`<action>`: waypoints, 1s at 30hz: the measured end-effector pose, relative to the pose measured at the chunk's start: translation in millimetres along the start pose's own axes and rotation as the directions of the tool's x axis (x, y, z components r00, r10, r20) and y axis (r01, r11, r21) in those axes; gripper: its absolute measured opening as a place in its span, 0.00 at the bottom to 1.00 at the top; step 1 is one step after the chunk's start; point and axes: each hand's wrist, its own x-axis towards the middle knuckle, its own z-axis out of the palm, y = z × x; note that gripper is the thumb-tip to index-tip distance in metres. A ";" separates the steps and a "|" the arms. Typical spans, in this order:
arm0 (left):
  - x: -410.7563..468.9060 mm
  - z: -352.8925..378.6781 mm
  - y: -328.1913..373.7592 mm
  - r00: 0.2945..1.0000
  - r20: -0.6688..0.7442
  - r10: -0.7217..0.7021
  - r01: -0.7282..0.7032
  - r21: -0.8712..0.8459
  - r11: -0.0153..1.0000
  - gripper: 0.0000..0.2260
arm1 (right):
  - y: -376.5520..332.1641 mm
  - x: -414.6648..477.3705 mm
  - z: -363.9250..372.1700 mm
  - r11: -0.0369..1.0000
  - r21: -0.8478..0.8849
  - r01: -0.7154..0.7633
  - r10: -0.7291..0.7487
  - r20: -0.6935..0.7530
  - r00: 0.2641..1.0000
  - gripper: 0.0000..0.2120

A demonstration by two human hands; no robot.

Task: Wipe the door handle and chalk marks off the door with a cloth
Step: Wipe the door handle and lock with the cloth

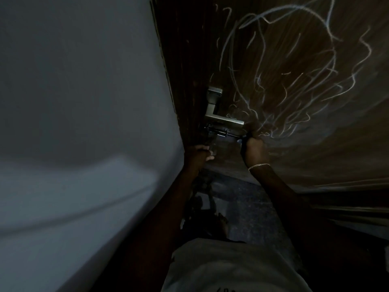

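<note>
A brown wooden door (pixel 284 60) fills the upper right and is covered in looping white chalk marks (pixel 294 85). Its metal lever handle (pixel 223 120) sits near the door's left edge, with a dark sliding bolt (pixel 223 132) just under it. My right hand (pixel 255 149), with a chain bracelet at the wrist, is fisted on a dark cloth (pixel 244 140) pressed to the door just right of the handle's tip. My left hand (pixel 199 153) is below the bolt at the door's edge, fingers curled around a small clear object (pixel 213 147) that is too dim to identify.
A pale wall (pixel 84 102) takes up the whole left side, meeting the door edge. Below is a dark speckled floor (pixel 242 197), where my bare foot (pixel 223 223) shows. My light shirt (pixel 231 268) fills the bottom. The scene is very dim.
</note>
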 end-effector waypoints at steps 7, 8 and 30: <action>6.1 -6.2 -1.7 0.999 -0.035 0.011 -0.009 0.049 0.999 0.18 | -16.0 -0.8 -2.0 0.997 0.048 -0.063 0.061 0.040 0.997 0.06; 6.2 -6.1 -1.6 0.999 -0.036 0.008 -0.005 0.077 0.997 0.18 | -17.9 1.0 -5.1 0.998 0.059 -0.026 0.025 0.030 0.999 0.06; 9.3 -3.2 -3.6 1.000 -0.029 0.002 0.001 0.110 0.994 0.13 | -87.7 21.8 3.3 0.973 0.048 0.226 -0.231 0.168 0.958 0.11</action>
